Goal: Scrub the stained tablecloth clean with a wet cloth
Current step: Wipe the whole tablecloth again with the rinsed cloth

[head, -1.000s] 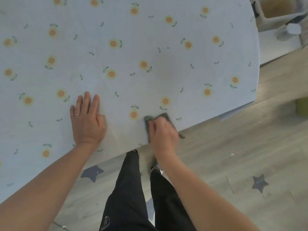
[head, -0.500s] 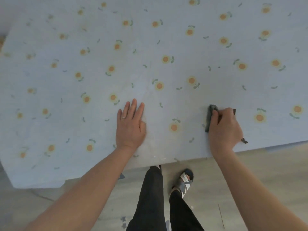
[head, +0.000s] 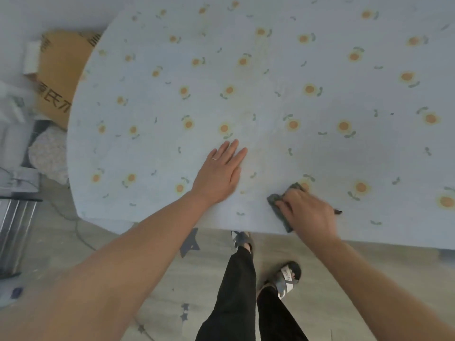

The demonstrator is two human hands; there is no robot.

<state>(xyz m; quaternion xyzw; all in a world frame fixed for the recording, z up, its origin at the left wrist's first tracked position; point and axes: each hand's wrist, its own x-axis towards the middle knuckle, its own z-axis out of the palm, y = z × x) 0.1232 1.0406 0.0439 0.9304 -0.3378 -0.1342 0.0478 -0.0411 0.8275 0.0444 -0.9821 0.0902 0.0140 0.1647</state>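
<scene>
The bare left arm (head: 138, 254) reaches forward; the left hand (head: 219, 173) lies flat, palm down, fingers straight and close together, with a thin ring (head: 214, 159) on one. The right hand (head: 307, 212), on the outstretched bare right arm (head: 369, 274), curls its fingers over a dark grey folded cloth (head: 278, 205).

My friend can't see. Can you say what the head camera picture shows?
A person's right hand grips a dark grey cloth on a pale blue flowered tablecloth near its front edge; the left hand lies flat beside it.

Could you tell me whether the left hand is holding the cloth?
No, the left hand lies flat and open on the tablecloth, while the right hand grips the cloth.
</scene>
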